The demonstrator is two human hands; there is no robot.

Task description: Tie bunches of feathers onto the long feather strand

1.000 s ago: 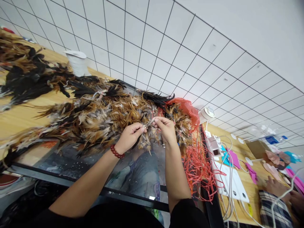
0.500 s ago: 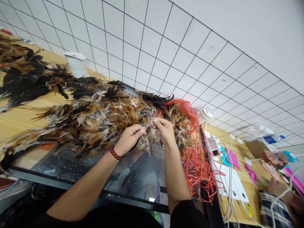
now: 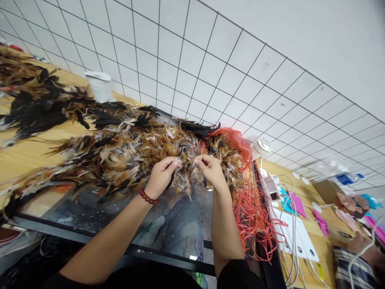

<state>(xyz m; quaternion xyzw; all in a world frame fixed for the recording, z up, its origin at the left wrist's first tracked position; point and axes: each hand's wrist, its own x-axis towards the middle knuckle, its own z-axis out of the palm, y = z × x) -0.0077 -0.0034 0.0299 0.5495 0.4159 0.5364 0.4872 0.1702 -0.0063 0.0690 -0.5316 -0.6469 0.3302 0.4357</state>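
My left hand [image 3: 162, 175], with a red bead bracelet at the wrist, and my right hand [image 3: 209, 170] are both pinched shut over a heap of brown and black feathers [image 3: 126, 150]. Between the two pinches runs a thin tuft of feather or thread, too fine to name. The heap lies on a wooden table [image 3: 21, 154] and spills over a glass panel [image 3: 126, 216] in front of me. A red plastic bag [image 3: 236, 140] sits at the heap's right end.
A tangle of red string [image 3: 252, 216] hangs right of my right arm. A white spool [image 3: 100, 85] stands by the gridded wall. At right, white power strips [image 3: 296, 233] with cables, pink and blue cutouts, and another person's hand [image 3: 357, 243] and plaid sleeve.
My two hands have drawn slightly apart and dropped a little onto the feathers. The other person's hand at the far right has shifted.
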